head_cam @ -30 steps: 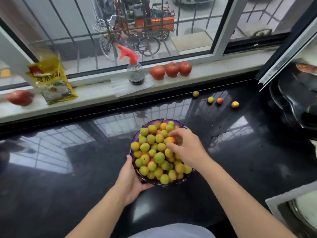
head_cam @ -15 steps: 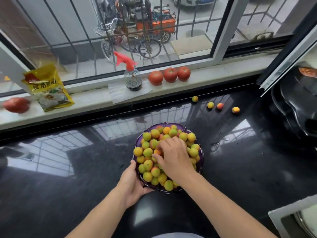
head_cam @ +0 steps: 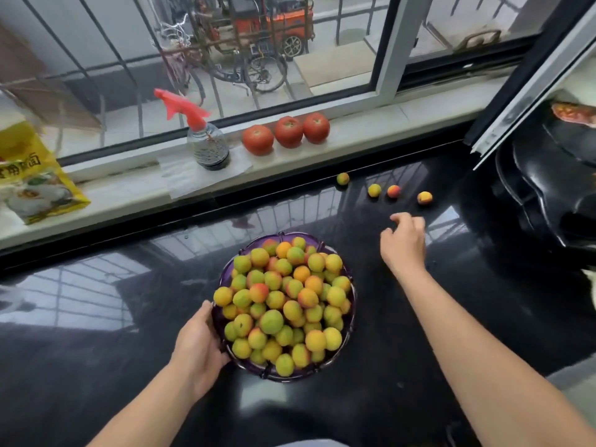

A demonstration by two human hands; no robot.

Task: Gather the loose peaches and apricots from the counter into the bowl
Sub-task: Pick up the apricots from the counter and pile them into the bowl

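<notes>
A purple glass bowl (head_cam: 225, 272) heaped with yellow-green and orange peaches and apricots (head_cam: 283, 301) stands on the black counter. My left hand (head_cam: 201, 346) holds the bowl's near-left rim. My right hand (head_cam: 403, 243) hovers empty over the counter right of the bowl, fingers loosely curled, a short way before the loose fruit. Several loose fruits lie near the back edge: a greenish one (head_cam: 342, 179), a yellow one (head_cam: 374, 190), a reddish one (head_cam: 393, 191) and an orange one (head_cam: 424, 198).
On the window sill stand a spray bottle (head_cam: 206, 143) with a red trigger, three tomatoes (head_cam: 287, 132) and a yellow packet (head_cam: 32, 179). A black wok (head_cam: 548, 188) sits at the right. The glossy counter (head_cam: 419, 317) reflects the window.
My right hand has left the fruit pile in the bowl and moved right and away, toward the loose fruits. My left hand stays on the bowl's rim.
</notes>
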